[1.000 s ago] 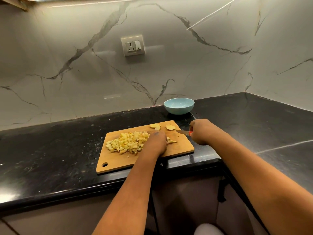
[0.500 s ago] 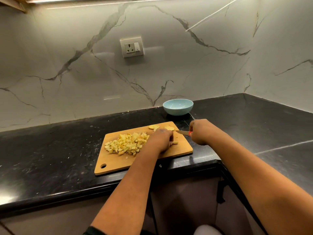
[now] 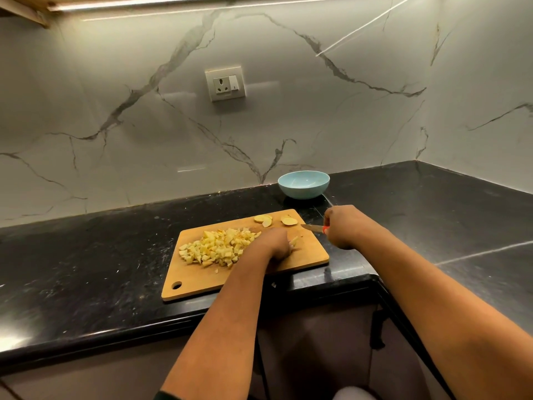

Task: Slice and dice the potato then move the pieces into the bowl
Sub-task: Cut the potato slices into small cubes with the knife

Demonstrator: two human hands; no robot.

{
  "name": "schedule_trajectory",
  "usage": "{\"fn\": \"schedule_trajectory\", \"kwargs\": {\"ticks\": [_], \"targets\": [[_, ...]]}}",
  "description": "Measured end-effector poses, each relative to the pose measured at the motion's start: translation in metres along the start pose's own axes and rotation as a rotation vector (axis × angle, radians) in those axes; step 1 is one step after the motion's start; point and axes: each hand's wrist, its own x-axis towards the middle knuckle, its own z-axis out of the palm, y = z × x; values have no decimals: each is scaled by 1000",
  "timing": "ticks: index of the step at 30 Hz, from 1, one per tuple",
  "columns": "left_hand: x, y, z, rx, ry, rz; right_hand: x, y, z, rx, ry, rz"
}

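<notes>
A wooden cutting board (image 3: 311,254) lies on the black counter. A heap of diced potato (image 3: 216,246) covers its left half. Two or three potato slices (image 3: 275,220) lie at its far edge. My left hand (image 3: 272,243) sits mid-board with fingers curled over a few potato strips (image 3: 293,241), mostly hidden under it. My right hand (image 3: 344,226) grips a knife (image 3: 313,228) with a red handle, its blade pointing left over the board's right far corner. A light blue bowl (image 3: 303,184) stands empty behind the board.
The black stone counter (image 3: 86,269) runs left and turns a corner at the right. A marble wall with a socket plate (image 3: 225,83) stands behind. The counter's front edge lies just below the board.
My left hand has shifted slightly on the potato strips. The knife hand stays at the board's right edge. The camera view has tilted a little.
</notes>
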Motion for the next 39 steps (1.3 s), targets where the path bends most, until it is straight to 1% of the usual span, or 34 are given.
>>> {"fn": "schedule_trajectory", "kwargs": {"ticks": [4, 9, 14, 17, 19, 21, 23, 25, 28, 31, 35, 39], "targets": [[1, 6, 2, -19, 51, -38, 1, 0, 1, -4, -2, -4], [6, 6, 3, -84, 212, -168, 3, 2, 2, 5, 2, 1], [8, 5, 4, -114, 292, -219, 3, 1, 3, 2, 10, 2], [9, 4, 0, -117, 296, -248, 3, 0, 3, 1, 0, 6], [11, 4, 0, -155, 343, -263, 3, -1, 4, -7, -5, 10], [14, 5, 1, -124, 377, -285, 3, -1, 4, -11, -12, 11], [15, 9, 3, -30, 361, -286, 3, 0, 4, -9, -12, 17], [16, 13, 6, 7, 342, -261, 3, 1, 4, -3, -13, 23], [17, 13, 11, 20, 328, -177, 2, 0, 3, 4, -15, 30], [16, 9, 11, 27, 311, -48, 3, 0, 3, 17, -10, 31], [11, -11, 4, -91, 250, 100, 1, 0, 3, 14, -15, 28], [5, -29, 0, -238, 267, 139, -1, -5, 4, 29, -32, -20]]}}
